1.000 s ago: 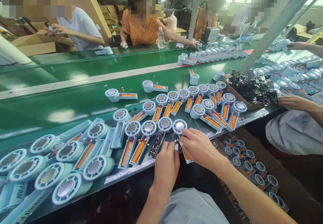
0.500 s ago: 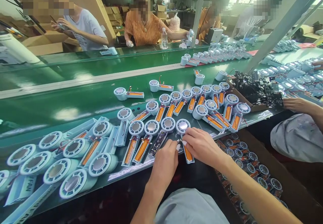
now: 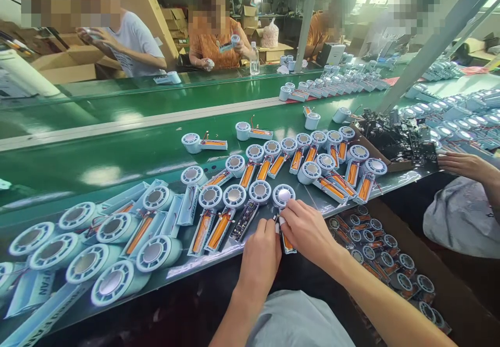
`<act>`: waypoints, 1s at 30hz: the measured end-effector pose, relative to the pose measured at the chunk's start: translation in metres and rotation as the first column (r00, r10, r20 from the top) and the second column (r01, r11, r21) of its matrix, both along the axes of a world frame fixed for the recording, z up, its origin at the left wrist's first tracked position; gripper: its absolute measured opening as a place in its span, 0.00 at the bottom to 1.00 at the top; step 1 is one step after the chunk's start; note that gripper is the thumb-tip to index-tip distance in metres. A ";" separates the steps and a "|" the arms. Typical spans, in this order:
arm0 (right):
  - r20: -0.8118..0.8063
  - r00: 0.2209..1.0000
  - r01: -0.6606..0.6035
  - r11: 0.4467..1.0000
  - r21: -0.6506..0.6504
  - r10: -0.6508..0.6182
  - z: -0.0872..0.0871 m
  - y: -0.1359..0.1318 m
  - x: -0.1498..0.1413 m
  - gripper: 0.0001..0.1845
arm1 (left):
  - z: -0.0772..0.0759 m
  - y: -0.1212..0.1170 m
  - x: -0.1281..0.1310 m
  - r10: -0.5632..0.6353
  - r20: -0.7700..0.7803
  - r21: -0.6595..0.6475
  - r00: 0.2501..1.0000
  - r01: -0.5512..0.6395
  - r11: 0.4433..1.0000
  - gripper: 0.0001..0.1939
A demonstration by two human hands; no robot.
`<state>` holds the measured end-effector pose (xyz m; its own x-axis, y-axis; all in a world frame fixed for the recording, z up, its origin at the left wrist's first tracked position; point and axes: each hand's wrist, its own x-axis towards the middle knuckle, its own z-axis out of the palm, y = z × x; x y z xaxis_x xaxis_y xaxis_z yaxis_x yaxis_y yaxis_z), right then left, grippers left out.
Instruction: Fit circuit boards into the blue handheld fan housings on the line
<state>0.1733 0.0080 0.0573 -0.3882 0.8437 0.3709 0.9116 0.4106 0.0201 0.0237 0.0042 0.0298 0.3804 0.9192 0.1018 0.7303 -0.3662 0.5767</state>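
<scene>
A light-blue handheld fan (image 3: 284, 195) lies at the table's front edge, its round head away from me and its open handle, with an orange battery (image 3: 289, 243), toward me. Over the handle's upper end my left hand (image 3: 261, 250) and my right hand (image 3: 307, 232) meet, fingertips pinched together. A narrow dark piece (image 3: 278, 228) shows between them; the rest of what they pinch is hidden. Just left of my hands is another fan (image 3: 260, 191), with a black circuit board (image 3: 245, 221) at its handle.
Several similar fans (image 3: 211, 196) cover the table on both sides. A box of black parts (image 3: 398, 138) stands at the right, near a co-worker's hand (image 3: 464, 162). More fans fill a carton (image 3: 425, 253) below the edge. Across the green conveyor (image 3: 97, 149) sit other people.
My hands have come closer together and shifted slightly, still at the same fan. Loose fans on the conveyor have moved a little right. A person opposite has lifted a fan.
</scene>
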 end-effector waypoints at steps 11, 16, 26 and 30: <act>0.057 0.996 -0.062 0.989 -0.134 0.070 0.010 0.001 0.007 0.09 | -0.003 0.009 -0.004 -0.009 0.233 -0.063 0.973 0.024 0.998 0.13; 0.066 0.994 -0.073 0.976 -0.206 0.088 0.018 0.005 0.009 0.07 | -0.001 0.011 -0.005 0.001 0.285 -0.134 0.959 0.039 0.990 0.15; 0.006 0.994 -0.101 0.964 -0.247 0.106 0.019 0.008 0.017 0.08 | 0.006 0.012 -0.013 -0.111 0.198 -0.075 0.974 0.128 0.989 0.15; -0.162 0.984 -0.109 0.963 -0.246 0.070 0.013 0.008 0.025 0.09 | 0.008 0.017 -0.017 -0.146 0.199 -0.067 0.969 0.162 0.984 0.14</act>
